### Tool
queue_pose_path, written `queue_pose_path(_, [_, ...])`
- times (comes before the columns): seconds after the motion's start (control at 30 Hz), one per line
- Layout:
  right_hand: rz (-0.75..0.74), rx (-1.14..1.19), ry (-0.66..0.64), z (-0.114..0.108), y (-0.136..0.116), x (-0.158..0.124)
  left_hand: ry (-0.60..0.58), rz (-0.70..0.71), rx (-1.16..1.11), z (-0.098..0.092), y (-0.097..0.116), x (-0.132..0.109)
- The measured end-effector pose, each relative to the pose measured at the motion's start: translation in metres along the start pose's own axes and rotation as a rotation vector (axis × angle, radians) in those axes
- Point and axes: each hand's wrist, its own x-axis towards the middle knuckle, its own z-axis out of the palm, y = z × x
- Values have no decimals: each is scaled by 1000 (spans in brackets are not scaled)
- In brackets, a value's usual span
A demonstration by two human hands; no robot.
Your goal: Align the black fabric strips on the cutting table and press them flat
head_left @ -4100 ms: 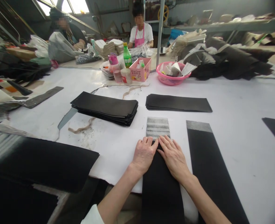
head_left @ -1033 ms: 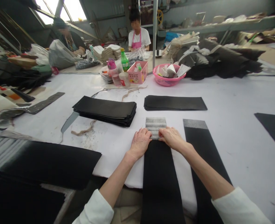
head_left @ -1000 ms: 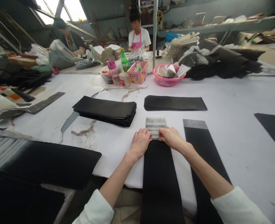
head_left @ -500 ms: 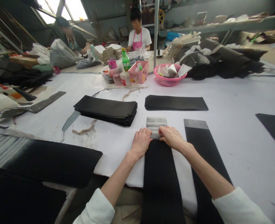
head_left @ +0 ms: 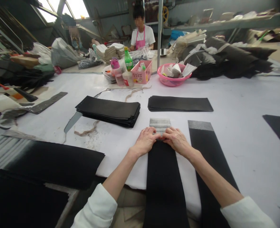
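Observation:
A long black strip (head_left: 165,180) runs from the table's near edge to overlapping grey-banded ends (head_left: 160,123) at its top. My left hand (head_left: 146,139) is closed at the left side of the lowest bands, fingertips pressed on the strip. My right hand (head_left: 175,139) is closed on the same spot from the right, its fingertips almost touching the left ones. What lies under the fingertips is hidden. A second black strip (head_left: 211,158) with a grey end lies to the right.
Beyond my hands lie two black stacks, one left (head_left: 109,109) and one right (head_left: 180,104). Banded black sheets (head_left: 47,161) cover the near left. Farther back are a pink basin (head_left: 173,80), a pink box (head_left: 142,76), bottles and a metal pole (head_left: 160,38). Two people sit across the table.
Both hands have closed in towards each other over the lower grey bands, the left fingers now reaching further across the strip. The person at the far left has shifted slightly.

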Motion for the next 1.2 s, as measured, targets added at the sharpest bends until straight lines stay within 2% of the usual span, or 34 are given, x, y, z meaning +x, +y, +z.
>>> queue_pose_path(0.13, [16,-10,33,4,0,-3,4,-5,29,-5,-10,4])
queue_pose_path(0.3, [39,-15,58,8,3,-6,47,-109,80,-10,-27,-13])
queue_pose_path(0.4, [36,-12,62,10,4,-6,138,-195,62,-11,-27,-23])
queue_pose_path(0.47, [33,-12,63,10,4,-6,161,-174,7,-9,-21,-23])
queue_pose_path(0.6, [36,-16,66,8,2,-7,83,-56,-72,-1,-8,-11])
queue_pose_path(0.77, [50,-20,86,8,8,-10,50,-46,-87,4,-6,0])
queue_pose_path(1.0, [47,-48,90,8,32,-17,21,-55,-103,3,-8,1])
queue_pose_path(1.2, [127,-84,150,-7,60,-44,36,-62,-126,5,-9,0])
